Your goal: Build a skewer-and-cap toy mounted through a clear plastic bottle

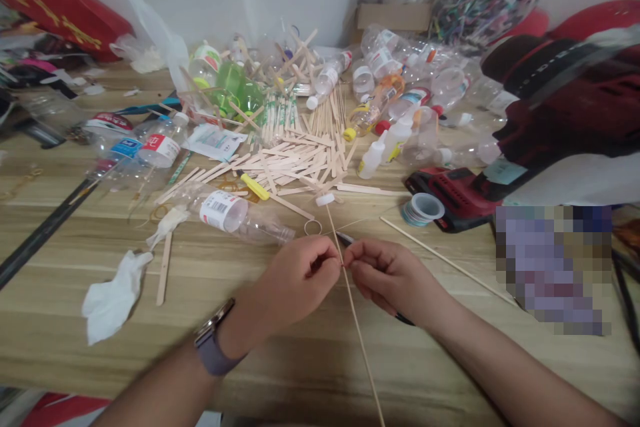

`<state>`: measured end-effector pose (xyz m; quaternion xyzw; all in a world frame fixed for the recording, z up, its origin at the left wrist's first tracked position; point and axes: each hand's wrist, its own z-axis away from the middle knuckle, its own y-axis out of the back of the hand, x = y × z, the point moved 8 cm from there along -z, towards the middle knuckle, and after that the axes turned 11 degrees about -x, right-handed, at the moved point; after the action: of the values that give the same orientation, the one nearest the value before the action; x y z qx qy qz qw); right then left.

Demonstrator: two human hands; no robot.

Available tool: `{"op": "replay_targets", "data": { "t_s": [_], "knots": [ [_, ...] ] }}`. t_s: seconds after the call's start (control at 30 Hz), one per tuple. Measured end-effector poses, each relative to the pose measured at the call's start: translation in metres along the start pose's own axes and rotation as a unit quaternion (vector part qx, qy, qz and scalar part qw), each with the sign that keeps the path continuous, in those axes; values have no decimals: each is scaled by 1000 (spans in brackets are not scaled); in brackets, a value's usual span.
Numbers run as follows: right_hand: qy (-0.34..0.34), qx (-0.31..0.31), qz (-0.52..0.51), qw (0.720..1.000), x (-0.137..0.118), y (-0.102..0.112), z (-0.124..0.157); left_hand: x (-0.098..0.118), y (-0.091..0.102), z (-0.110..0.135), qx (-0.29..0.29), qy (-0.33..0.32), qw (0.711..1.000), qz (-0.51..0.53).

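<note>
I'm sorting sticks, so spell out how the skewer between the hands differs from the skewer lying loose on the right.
The held skewer is pinched by the left hand, with the right hand, gripping a dark tool, against it; the loose skewer lies untouched. The held skewer ends at a white cap; the loose skewer's left end is bare. Both are thin, pale wood.

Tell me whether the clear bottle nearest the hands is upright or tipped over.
Tipped over: the bottle lies on its side on the table, its label facing up.
</note>
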<state>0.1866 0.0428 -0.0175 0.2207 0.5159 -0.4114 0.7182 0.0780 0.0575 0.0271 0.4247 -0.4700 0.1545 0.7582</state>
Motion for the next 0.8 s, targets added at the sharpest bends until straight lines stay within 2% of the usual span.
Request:
{"op": "replay_targets", "data": {
  "t_s": [0.1,0.23,0.4,0.67,0.8],
  "knots": [
    [-1,-19,-35,999,0,-2,-1,0,-2,0,-14,0,1000,26],
    [-3,-38,-92,995,2,-7,-2,4,-1,2,-2,-23,999,48],
    [27,-60,-157,985,1,-14,-3,7,-1,4,2,-51,995,86],
    [54,-65,-172,981,-2,-20,1,9,-5,5,-40,-74,984,156],
    [58,-65,-158,984,-5,-20,1,7,-7,4,-58,-62,981,173]
  ]
}}
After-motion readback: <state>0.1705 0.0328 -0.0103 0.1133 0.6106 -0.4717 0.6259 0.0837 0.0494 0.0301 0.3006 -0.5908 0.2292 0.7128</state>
